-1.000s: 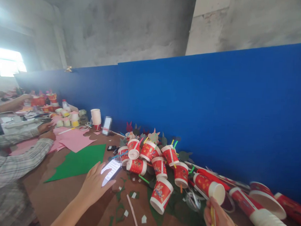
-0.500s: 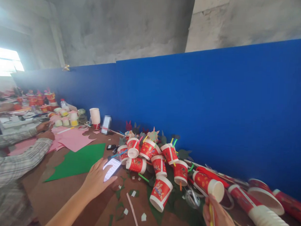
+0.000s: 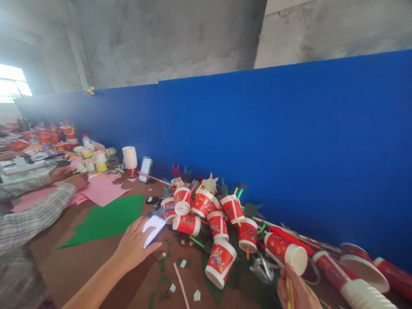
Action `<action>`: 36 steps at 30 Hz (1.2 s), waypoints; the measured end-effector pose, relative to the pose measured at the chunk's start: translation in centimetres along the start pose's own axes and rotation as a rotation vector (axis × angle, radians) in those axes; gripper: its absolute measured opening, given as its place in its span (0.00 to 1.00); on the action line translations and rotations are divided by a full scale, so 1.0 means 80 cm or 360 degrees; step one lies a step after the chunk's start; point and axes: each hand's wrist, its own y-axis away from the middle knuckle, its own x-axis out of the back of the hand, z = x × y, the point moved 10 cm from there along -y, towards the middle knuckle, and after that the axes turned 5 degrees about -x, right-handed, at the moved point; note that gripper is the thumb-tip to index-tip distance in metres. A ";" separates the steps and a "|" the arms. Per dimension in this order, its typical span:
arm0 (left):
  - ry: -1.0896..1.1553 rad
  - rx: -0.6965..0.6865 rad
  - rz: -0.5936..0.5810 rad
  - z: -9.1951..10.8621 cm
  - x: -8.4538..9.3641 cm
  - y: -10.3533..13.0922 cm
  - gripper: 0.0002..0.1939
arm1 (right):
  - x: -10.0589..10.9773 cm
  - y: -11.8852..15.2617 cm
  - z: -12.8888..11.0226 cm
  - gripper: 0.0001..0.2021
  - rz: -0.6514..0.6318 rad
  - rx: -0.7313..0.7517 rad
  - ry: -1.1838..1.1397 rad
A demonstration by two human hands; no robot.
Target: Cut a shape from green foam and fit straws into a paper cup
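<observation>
My left hand [image 3: 134, 242] rests at a lit phone [image 3: 156, 225] on the brown tabletop. Its fingers and thumb are spread, with the fingertips over the screen. At the lower right, my right hand [image 3: 300, 295] is closed around a slim yellow stick [image 3: 290, 295] that looks like a straw; the lower end runs out of view. Just above that hand lies a red-and-white paper cup [image 3: 283, 252] on its side. Between my hands is a heap of similar paper cups [image 3: 220, 263], several with coloured straws and cut-out animal shapes [image 3: 211, 184].
Green paper [image 3: 112, 221] and pink sheets [image 3: 103, 189] lie to the left, by a co-worker's plaid sleeve [image 3: 51, 212]. A stack of nested cups [image 3: 366, 297] lies at the right. Paper scraps [image 3: 197, 295] dot the table. A blue partition [image 3: 287, 144] rises behind.
The co-worker's hands and sleeves at the left have shifted slightly to the right over the pink paper. My own hands have kept almost the same place and pose.
</observation>
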 end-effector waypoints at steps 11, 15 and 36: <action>-0.0014 0.0009 0.0062 -0.005 0.002 0.010 0.26 | -0.003 0.002 0.000 0.23 0.0004 -0.0031 -0.0034; -0.0031 0.0003 0.0046 -0.002 0.001 0.008 0.27 | 0.000 -0.001 0.004 0.22 0.0023 -0.0047 -0.0040; 0.0233 0.0122 -0.0004 0.015 0.041 0.044 0.29 | -0.003 0.004 -0.004 0.20 -0.0003 -0.0022 -0.0083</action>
